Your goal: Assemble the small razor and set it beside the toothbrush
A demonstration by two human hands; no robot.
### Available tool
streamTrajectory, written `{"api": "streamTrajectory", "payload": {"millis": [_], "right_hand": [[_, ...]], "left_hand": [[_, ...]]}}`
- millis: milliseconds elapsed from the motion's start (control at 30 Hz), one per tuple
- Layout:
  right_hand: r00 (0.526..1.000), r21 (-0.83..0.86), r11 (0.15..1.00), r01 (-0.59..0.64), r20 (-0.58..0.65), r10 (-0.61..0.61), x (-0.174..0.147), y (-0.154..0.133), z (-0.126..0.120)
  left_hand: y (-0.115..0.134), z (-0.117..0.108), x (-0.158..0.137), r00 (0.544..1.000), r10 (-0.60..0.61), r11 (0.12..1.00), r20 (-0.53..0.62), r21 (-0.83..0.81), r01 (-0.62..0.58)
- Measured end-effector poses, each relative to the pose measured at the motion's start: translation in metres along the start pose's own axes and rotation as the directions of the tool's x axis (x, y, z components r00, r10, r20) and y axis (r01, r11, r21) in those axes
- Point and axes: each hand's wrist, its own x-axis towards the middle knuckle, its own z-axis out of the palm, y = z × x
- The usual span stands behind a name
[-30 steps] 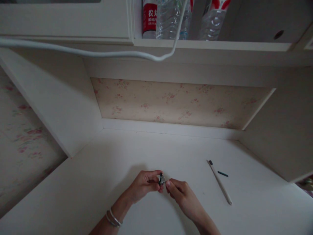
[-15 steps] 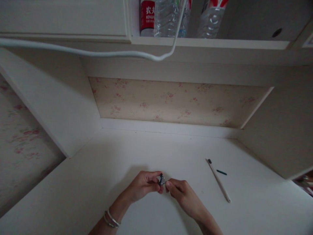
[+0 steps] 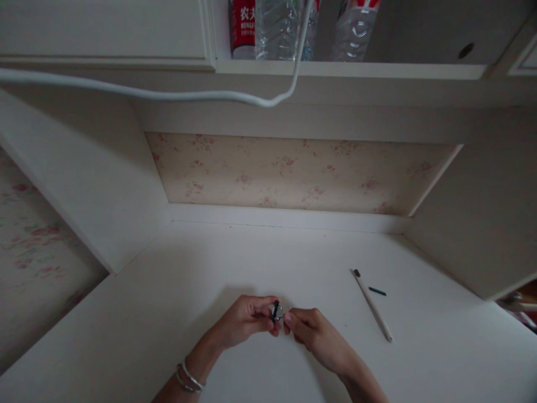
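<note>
You have both hands over the near part of the white desk (image 3: 201, 263), nearly meeting. Your left hand (image 3: 241, 322) holds a small black-and-silver piece (image 3: 276, 311) between thumb and fingers, dark part upright, silver part facing right. Your right hand (image 3: 314, 336) comes in from the other side, thumb and forefinger drawn to a narrow pinch right at the silver part; too small to tell whether they grip it. Two silver-coloured bracelets (image 3: 190, 376) sit round your left wrist.

To the right of your hands, well apart from them, a long pale stick (image 3: 373, 308) with a dark far end lies slanted on the desk. A short dark stick (image 3: 377, 291) lies just beside it, on its right.

Behind the desk you face a panel of floral wallpaper (image 3: 251, 168). Above that, clear plastic bottles (image 3: 279, 31), some with red labels, stand on a shelf (image 3: 377, 69). A white cable (image 3: 188, 96) crosses in front, bending upward before the bottles
</note>
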Motion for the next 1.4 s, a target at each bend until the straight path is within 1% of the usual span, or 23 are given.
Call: {"api": "streamTrajectory", "payload": {"millis": [233, 367, 467, 600, 700, 767, 867, 967, 1133, 1233, 1400], "right_hand": [[0.997, 0.039, 0.997, -0.063, 0.050, 0.061, 0.004, 0.010, -0.001], [0.996, 0.032, 0.997, -0.074, 0.061, 0.072, 0.004, 0.014, -0.001], [0.994, -0.009, 0.998, -0.068, 0.082, 0.069, 0.001, 0.012, -0.004], [0.986, -0.031, 0.998, -0.061, 0.154, 0.065, -0.004, 0.005, -0.009], [0.982, 0.034, 0.995, -0.092, 0.171, 0.085, -0.003, 0.003, -0.009], [0.976, 0.112, 0.983, -0.145, 0.181, 0.124, -0.001, 0.004, -0.007], [0.975, 0.166, 0.969, -0.183, 0.160, 0.157, 0.002, 0.006, -0.003], [0.986, 0.162, 0.976, -0.147, 0.102, 0.132, 0.003, 0.008, 0.001], [0.991, 0.174, 0.977, -0.122, 0.083, 0.109, 0.005, 0.010, 0.005], [0.990, 0.174, 0.977, -0.124, 0.090, 0.109, 0.006, 0.010, 0.005], [0.995, 0.149, 0.986, -0.080, 0.067, 0.070, 0.005, 0.006, 0.004]], "left_hand": [[0.000, 0.001, 0.000, 0.999, -0.042, 0.998, -0.012, 0.040, 0.043], [0.001, 0.003, 0.000, 0.999, -0.034, 0.998, -0.035, 0.045, 0.036], [0.003, 0.005, -0.001, 0.999, -0.044, 0.996, -0.023, 0.072, 0.045], [0.007, 0.007, -0.001, 0.998, -0.060, 0.994, 0.008, 0.094, 0.059], [0.007, 0.006, -0.001, 0.998, -0.050, 0.994, 0.049, 0.102, 0.045], [0.004, 0.004, -0.001, 0.998, -0.039, 0.994, 0.039, 0.105, 0.034], [-0.001, 0.001, 0.001, 1.000, -0.031, 0.994, -0.003, 0.104, 0.031], [-0.003, -0.002, 0.002, 1.000, -0.021, 0.995, -0.022, 0.102, 0.023], [-0.002, -0.004, 0.001, 1.000, 0.002, 0.996, -0.004, 0.093, -0.002], [-0.002, -0.004, 0.001, 1.000, 0.002, 0.997, -0.002, 0.076, -0.002], [0.000, -0.004, 0.001, 1.000, -0.007, 0.999, 0.010, 0.043, 0.006]]}}
